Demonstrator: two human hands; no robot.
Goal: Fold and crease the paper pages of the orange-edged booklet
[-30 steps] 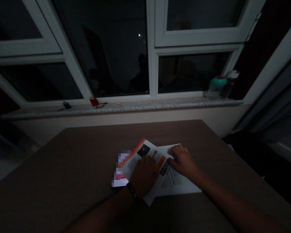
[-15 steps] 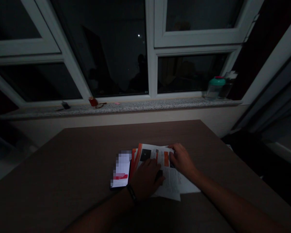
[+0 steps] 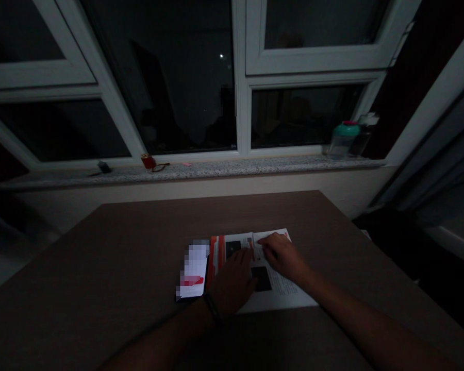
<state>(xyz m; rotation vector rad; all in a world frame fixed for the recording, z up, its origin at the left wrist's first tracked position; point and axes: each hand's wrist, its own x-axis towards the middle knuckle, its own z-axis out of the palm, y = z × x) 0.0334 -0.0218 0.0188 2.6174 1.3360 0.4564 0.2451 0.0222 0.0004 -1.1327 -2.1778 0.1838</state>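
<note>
The left hand (image 3: 232,283) and right hand (image 3: 284,255) rest flat on an open white-and-orange printed booklet (image 3: 282,293) on a brown wood-grain table (image 3: 100,257). A lit black smartphone (image 3: 193,270) with a pixelated screen lies just beside the booklet.

Two hands (image 3: 255,265), one booklet (image 3: 272,288), one phone (image 3: 193,269) on one counter (image 3: 100,257).
One wristband (image 3: 212,309) shows on one wrist. One windowsill (image 3: 216,171) carries two bottles (image 3: 344,141), one small red object (image 3: 148,162) and one small dark object (image 3: 104,167).

Phone screen (image 3: 194,269) pixelated; leaflet (image 3: 272,293) txt too small to read, partly hidden by left hand (image 3: 232,283).
</note>
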